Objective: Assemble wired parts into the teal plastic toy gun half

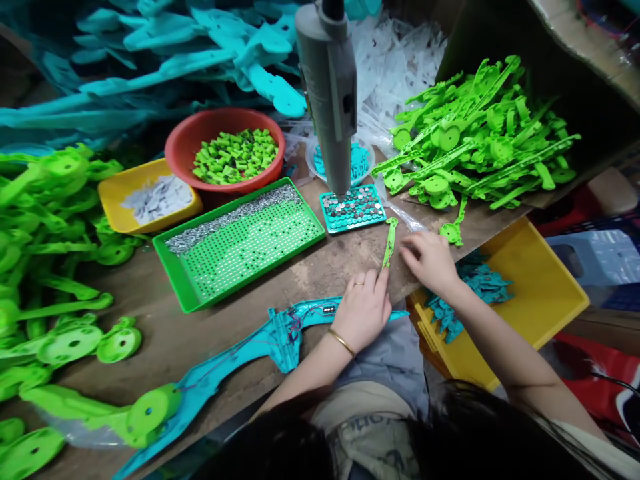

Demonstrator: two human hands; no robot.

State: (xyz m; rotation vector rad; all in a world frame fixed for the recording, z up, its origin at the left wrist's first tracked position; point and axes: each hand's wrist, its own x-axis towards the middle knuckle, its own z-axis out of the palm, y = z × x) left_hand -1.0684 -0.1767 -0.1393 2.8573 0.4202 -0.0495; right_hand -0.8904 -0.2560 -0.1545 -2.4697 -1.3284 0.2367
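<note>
Head view, thing in hand: a slim bright-green plastic arm piece [389,243] lies on the brown wooden worktop [320,273], just in front of the small teal tray of round silvery button cells [353,208].
Long axis: it runs nearly straight away from you, tilted a little to the right at its far end; the rounded far end sits beside the tray, the near tip points back toward your hands.
Left hand [364,308]: your grip here is curled, with the forefinger stretched up so that it touches the near tip of the green piece; the palm rests on the long teal plastic shell with thin wires [280,337].
Right hand [429,259]: fingers bent and pressed down on the worktop just right of the piece; you cannot tell whether they pinch anything.
Nearer hand: both lie close, the left at the tip, the right alongside the shaft.
Direction from grip: the piece lies ahead of the left hand and to the left of the right hand.
Around it: a grey hanging power screwdriver [327,87] hangs above the tray; a green perforated tray of small screws [240,243] lies to the left.
</note>
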